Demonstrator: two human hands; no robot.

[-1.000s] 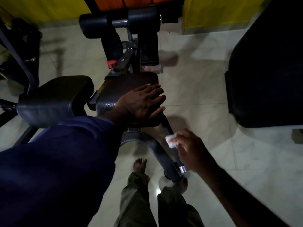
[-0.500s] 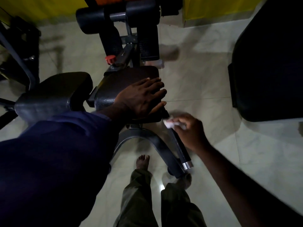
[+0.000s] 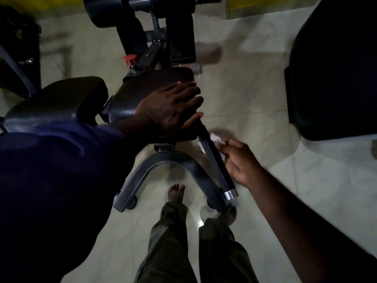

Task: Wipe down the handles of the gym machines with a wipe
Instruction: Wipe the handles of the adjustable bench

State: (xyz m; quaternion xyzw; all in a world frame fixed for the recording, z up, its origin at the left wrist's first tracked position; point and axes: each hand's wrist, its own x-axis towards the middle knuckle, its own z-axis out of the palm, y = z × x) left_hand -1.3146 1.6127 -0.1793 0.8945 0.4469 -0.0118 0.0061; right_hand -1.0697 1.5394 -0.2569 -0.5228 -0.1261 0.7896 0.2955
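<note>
While the left hand (image 3: 173, 107) lies spread flat on the seat pad (image 3: 151, 86), the nearer right hand (image 3: 238, 162) pinches a white wipe (image 3: 216, 137) against the black handle (image 3: 214, 158), whose long axis slants from pad down toward the feet.

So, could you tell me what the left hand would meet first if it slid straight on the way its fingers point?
Probably nothing close: the left hand lies flat on the seat pad, fingertips at its right edge, with bare floor beyond, though depth is unclear.

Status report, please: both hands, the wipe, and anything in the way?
Left hand flat on seat pad. Right hand presses wipe against handle. Nothing in the way.
</note>
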